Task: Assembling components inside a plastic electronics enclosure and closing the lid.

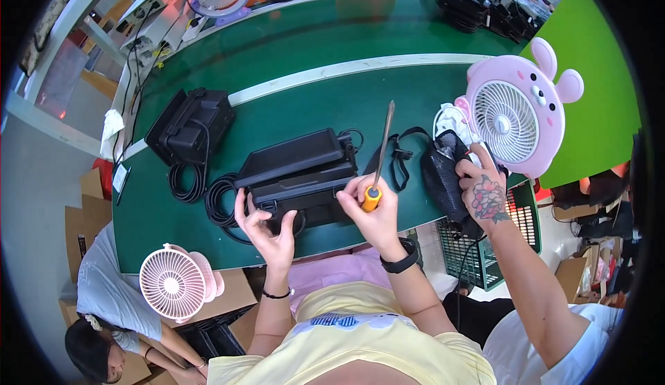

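Note:
A black plastic case with a tilted flat black panel [294, 158] lies on the bench right in front of me. My left hand [267, 233] is at its front left corner, fingers apart and bent, fingertips touching the case. In my right hand [377, 215] I grip a screwdriver [373, 198] by its yellow handle, its metal shaft pointing up and away from the case. The fingertips of that hand are close to the case's front right corner. Black cable [222, 201] lies coiled at the case's left side.
A similar black case [190, 125] stands to the left. At right, a co-worker's tattooed hand [481, 187] is on a black mesh bag [443, 170], near a pink animal-shaped fan [509, 115]. A pink fan [173, 284] sits at lower left, near another person bending down. A green crate [478, 264] stands below the bench.

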`<state>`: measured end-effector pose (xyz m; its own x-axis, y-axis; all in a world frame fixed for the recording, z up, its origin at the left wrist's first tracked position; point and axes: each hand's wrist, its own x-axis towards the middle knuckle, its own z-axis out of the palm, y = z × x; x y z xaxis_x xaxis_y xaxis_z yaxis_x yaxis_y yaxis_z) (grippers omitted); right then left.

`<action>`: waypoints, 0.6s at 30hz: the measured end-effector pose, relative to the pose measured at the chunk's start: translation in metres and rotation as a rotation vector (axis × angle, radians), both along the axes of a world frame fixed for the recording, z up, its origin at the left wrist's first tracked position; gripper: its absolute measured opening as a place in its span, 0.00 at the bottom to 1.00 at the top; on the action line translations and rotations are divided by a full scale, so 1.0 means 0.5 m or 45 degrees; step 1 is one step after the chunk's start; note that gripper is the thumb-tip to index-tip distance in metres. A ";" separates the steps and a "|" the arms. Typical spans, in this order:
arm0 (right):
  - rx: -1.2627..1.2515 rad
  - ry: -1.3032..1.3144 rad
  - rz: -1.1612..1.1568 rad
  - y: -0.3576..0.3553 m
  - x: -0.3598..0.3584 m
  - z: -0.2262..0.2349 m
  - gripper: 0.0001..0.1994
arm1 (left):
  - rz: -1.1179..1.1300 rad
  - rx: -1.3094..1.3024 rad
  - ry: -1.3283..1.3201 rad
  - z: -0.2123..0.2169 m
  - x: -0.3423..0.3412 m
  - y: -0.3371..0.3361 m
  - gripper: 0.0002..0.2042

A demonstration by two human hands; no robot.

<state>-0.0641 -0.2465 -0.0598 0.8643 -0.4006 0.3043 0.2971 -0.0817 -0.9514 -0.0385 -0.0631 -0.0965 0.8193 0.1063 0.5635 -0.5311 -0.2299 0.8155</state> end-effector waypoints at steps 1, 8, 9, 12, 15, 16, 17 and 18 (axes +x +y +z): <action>-0.067 -0.071 -0.025 -0.002 0.002 -0.011 0.16 | 0.004 0.025 -0.005 -0.002 0.002 0.002 0.25; -0.158 0.104 -0.077 -0.025 -0.007 -0.047 0.24 | -0.039 -0.097 0.008 -0.025 0.028 0.025 0.22; -0.235 0.169 -0.041 -0.030 -0.007 -0.049 0.25 | -0.064 -0.187 0.003 -0.039 0.040 0.033 0.25; -0.203 0.285 0.038 -0.027 -0.006 -0.033 0.27 | -0.240 -0.541 0.262 -0.055 0.049 0.035 0.44; -0.264 0.259 0.027 -0.025 -0.002 -0.059 0.28 | -0.302 -0.507 0.423 -0.045 0.047 0.035 0.58; -0.263 0.225 0.007 -0.025 -0.001 -0.069 0.28 | -0.320 -0.461 0.388 -0.061 0.054 0.043 0.56; -0.316 0.231 -0.010 -0.027 -0.001 -0.071 0.28 | -0.331 -0.413 0.354 -0.068 0.059 0.046 0.55; -0.315 0.222 -0.013 -0.028 0.000 -0.074 0.28 | -0.271 -0.332 0.325 -0.076 0.060 0.047 0.53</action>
